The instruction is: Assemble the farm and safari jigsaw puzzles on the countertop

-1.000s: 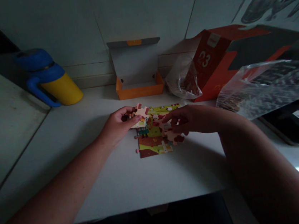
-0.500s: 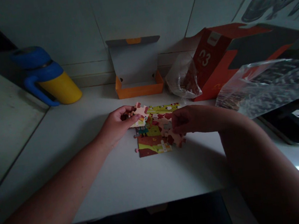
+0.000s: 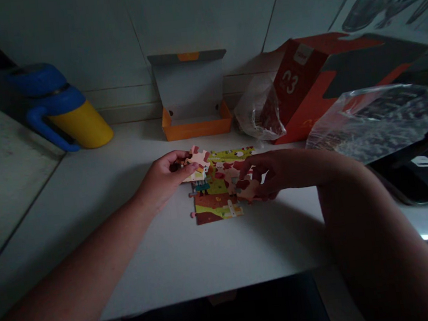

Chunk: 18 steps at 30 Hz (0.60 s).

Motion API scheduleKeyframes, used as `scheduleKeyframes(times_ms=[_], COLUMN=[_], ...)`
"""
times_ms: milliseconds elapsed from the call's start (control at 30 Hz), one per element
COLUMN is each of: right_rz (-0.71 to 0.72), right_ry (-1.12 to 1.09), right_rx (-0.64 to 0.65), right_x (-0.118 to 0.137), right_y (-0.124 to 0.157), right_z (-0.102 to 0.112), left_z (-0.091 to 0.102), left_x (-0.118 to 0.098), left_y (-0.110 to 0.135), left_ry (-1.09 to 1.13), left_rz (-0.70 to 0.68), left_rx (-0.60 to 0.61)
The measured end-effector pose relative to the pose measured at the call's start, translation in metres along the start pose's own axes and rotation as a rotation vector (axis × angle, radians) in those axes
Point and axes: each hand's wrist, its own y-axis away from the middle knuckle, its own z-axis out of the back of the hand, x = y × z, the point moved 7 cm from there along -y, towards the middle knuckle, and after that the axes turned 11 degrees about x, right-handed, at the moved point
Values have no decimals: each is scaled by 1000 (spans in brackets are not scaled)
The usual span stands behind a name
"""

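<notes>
My left hand point(image 3: 169, 172) is closed on several puzzle pieces point(image 3: 198, 158), pinched between thumb and fingers. The top piece is pale pink with dark red patches. Below and to the right lies a partly joined jigsaw puzzle point(image 3: 214, 213), with a spotted cow, green field and brown ground. Over its right side, my right hand point(image 3: 267, 172) grips a cream and dark red puzzle piece point(image 3: 246, 189) with curled fingers. That piece is low against the cow part; whether it is seated there I cannot tell. The hand hides the puzzle's right edge.
An orange box point(image 3: 198, 129) with its lid up stands against the wall. A blue and yellow jug point(image 3: 80, 124) is at the left. To the right are a clear plastic bag point(image 3: 259, 116), a red box point(image 3: 306, 88) and another plastic bag point(image 3: 379, 116).
My right hand has shifted slightly, its fingers spreading around the cream and dark red piece, which has moved up and left towards the cow. My left hand keeps its pieces almost still.
</notes>
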Motion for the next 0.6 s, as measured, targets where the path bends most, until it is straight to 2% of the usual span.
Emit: scheduleKeyframes(times_ms=[200,433,600], right_rz=[2,-48,-82], right_ry=[62,-19,-8], right_rx=[15,-57,-116], right_x=[-6,-19,-16], right_y=[-1,-1,0], right_z=[3,11,12], left_z=[1,2,0], left_x=[-1,2,0], left_y=[0,-1,0], left_ry=[-24,-22,2], left_rz=[-11,-8,-3], left_rx=[-1,9,3])
